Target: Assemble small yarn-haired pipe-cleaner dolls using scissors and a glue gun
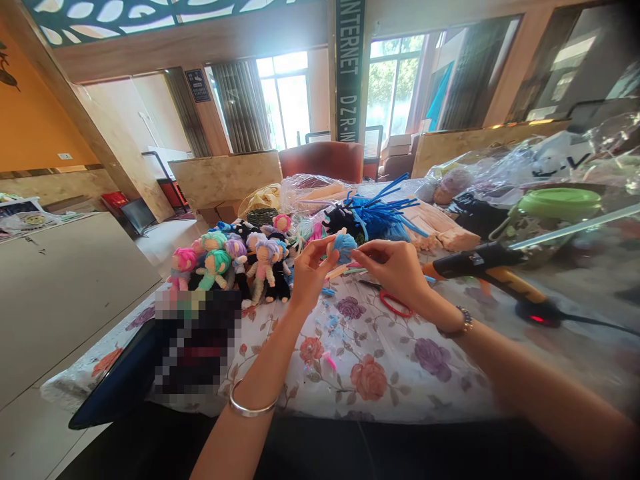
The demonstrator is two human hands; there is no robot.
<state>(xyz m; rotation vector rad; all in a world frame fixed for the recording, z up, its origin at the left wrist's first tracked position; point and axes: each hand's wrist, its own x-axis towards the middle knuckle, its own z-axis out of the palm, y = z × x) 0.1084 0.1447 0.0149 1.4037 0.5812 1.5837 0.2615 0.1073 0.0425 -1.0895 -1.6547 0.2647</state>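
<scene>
A small doll head with light-blue fuzzy hair (344,247) is held up above the table. My left hand (315,270) grips it from the left between thumb and fingers. From the right, the fingertips of my right hand (395,263) pinch at the blue hair. Beneath my right hand lie red-handled scissors (396,304) on the floral tablecloth (345,387). Behind the head is a bundle of blue fuzzy stems (385,217). Several finished-looking dolls (215,267) with pink, green and lilac hair are grouped to the left.
A glue gun (505,273) with a red light and a cord stands at the right. Behind it is a green-lidded container (560,203) beside clear plastic bags (530,157). Peach-coloured material (443,230) lies at the back. A dark, partly pixelated device (125,373) rests at front left.
</scene>
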